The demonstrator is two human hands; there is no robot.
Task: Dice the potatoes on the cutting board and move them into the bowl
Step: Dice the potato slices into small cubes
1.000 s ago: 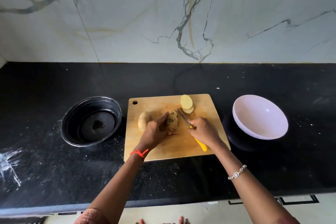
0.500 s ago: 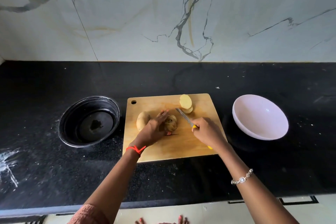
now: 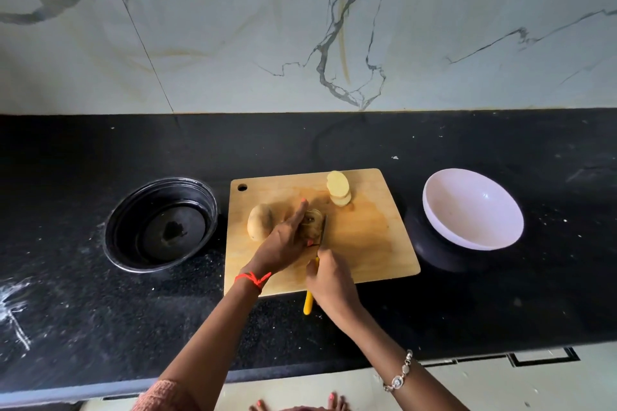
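On pale wooden cutting board (image 3: pixel 367 243): slicing. Left grip (image 3: pixel 283 243) pinching half-cut brown potato (image 3: pixel 314 222); right grip (image 3: pixel 330 280) clamped on yellow-handled knife (image 3: pixel 308 303). Next: press straight down.

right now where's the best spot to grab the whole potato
Probably across its narrow middle, from above and left: the potato lies on its side on the board, long axis front to back, with the left grip crowding its right side.
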